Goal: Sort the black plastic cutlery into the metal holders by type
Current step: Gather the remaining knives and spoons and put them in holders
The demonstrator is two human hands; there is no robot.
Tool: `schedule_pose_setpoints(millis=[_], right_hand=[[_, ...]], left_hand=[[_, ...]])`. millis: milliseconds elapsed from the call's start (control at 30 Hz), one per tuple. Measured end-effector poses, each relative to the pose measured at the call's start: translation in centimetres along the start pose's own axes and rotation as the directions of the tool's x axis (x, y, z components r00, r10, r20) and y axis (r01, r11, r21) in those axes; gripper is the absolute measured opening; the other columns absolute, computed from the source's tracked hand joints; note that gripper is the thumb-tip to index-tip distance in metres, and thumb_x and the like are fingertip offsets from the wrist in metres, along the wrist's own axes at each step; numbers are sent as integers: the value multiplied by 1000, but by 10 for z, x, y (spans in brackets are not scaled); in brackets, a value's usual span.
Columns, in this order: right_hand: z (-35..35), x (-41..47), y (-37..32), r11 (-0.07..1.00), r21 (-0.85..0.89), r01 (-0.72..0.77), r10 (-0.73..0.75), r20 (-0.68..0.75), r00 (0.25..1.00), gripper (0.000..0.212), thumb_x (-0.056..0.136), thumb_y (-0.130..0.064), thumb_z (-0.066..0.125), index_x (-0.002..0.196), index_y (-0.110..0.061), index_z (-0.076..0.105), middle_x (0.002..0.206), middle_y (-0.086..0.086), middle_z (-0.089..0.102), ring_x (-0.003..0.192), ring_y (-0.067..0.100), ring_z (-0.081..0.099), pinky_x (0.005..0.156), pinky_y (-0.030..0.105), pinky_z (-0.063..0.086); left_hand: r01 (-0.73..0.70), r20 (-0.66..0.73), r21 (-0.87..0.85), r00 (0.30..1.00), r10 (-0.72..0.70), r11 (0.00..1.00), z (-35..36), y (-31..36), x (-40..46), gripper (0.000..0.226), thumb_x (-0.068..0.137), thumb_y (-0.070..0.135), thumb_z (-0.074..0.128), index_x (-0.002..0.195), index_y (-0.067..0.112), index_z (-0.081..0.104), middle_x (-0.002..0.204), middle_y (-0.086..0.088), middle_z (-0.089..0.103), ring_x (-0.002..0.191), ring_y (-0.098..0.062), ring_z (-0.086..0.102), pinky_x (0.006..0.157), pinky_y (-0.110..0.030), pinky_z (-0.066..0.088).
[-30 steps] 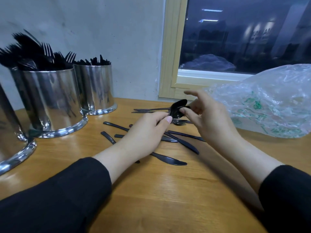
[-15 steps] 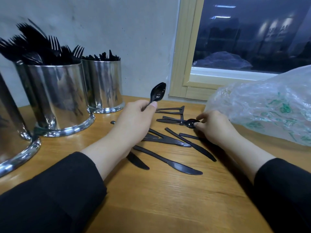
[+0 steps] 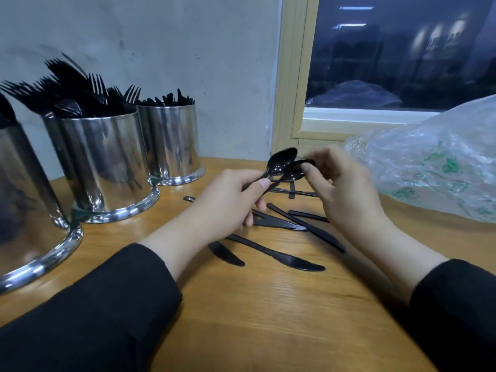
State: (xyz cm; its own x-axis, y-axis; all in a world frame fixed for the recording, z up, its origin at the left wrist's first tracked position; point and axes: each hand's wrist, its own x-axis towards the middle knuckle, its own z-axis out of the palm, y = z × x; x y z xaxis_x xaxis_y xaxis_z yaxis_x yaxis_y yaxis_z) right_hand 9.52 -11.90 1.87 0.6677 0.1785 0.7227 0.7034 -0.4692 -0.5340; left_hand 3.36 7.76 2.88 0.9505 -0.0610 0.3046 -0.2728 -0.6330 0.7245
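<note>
My left hand (image 3: pixel 228 205) grips the handle of a black plastic spoon (image 3: pixel 283 161), its bowl raised above the table. My right hand (image 3: pixel 346 194) pinches the bowl of a second black spoon (image 3: pixel 295 171) and holds it right against the first one. Several black knives (image 3: pixel 279 256) lie on the wooden table (image 3: pixel 268 304) under and between my hands. Three metal holders stand at the left: the middle one (image 3: pixel 104 162) is full of forks, the far one (image 3: pixel 171 140) holds black cutlery with dark tips showing, the near one (image 3: pixel 24 210) is cut off by the frame.
A crumpled clear plastic bag (image 3: pixel 434 162) with green print lies on the table at the right. A grey wall and a wooden window frame (image 3: pixel 292 84) close off the back. Bare table surface stretches toward me between my sleeves.
My right hand has lifted a second spoon from the table and brought it up against the spoon in my left hand. My left hand stayed raised with its spoon.
</note>
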Motion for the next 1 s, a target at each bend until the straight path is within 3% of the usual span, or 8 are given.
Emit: schedule_pose_setpoints(millis=[167,367,467,533,633,700,800,1000], right_hand=[[-4,-5,-6,986,129,-104,102,19,995,38,97,-24,61,134,-30,52,69,-7,58,66,3,54,64,13,41],[-6,-13,-12,972,205,-117,101,87,991,8,98,-23,59,96,-27,65,71,-19,68,63,0,60,63,13,42],[-7,-13,-14,977,196,-86,80,36,996,6,96,-28,63,91,-32,64,76,-9,72,67,6,63,67,28,49],[-5,-15,-17,983,160,-94,94,5,996,4,95,-35,62,96,-32,65,76,-3,70,70,10,64,70,37,53],[-9,-16,-27,992,-54,-115,120,108,987,22,91,-50,60,95,-29,65,72,-7,63,68,3,58,62,18,45],[-15,-20,-32,961,-264,-87,185,377,907,34,85,-59,62,82,-26,63,68,-7,63,62,4,55,58,19,44],[-21,-27,-36,903,-429,14,308,672,674,38,77,-65,69,81,-28,62,78,-10,67,69,5,60,66,27,50],[-16,-30,-35,910,-413,-18,350,746,567,24,79,-55,73,84,-33,65,79,-14,64,74,6,59,71,26,47]], left_hand=[[-72,79,-11,994,73,997,2,0,0,36,107,36,43,102,6,63,65,5,43,49,-8,33,45,-19,29],[-58,207,-92,975,76,994,3,5,-5,30,106,38,45,109,16,66,58,-1,48,41,-10,37,41,-20,32],[-51,262,-120,962,81,991,4,7,-6,27,103,38,54,99,12,63,61,1,49,44,-11,38,41,-22,31],[-78,210,-60,974,89,995,2,7,-4,26,102,36,55,92,13,62,59,9,46,45,-6,39,43,-20,32],[-13,12,-121,1000,15,993,-14,-6,0,28,104,38,49,88,21,63,53,14,45,43,-4,38,45,-22,33],[9,-112,-150,993,-26,989,-27,-18,-2,32,103,42,50,84,19,62,52,14,43,43,-5,35,49,-27,30],[24,-228,-121,972,-51,992,-36,-29,-10,36,99,44,58,77,16,58,53,13,39,44,-5,32,50,-27,26],[32,-251,-111,966,-59,993,-43,-35,-20,35,99,44,58,77,18,65,55,1,41,49,-16,37,60,-33,35]])
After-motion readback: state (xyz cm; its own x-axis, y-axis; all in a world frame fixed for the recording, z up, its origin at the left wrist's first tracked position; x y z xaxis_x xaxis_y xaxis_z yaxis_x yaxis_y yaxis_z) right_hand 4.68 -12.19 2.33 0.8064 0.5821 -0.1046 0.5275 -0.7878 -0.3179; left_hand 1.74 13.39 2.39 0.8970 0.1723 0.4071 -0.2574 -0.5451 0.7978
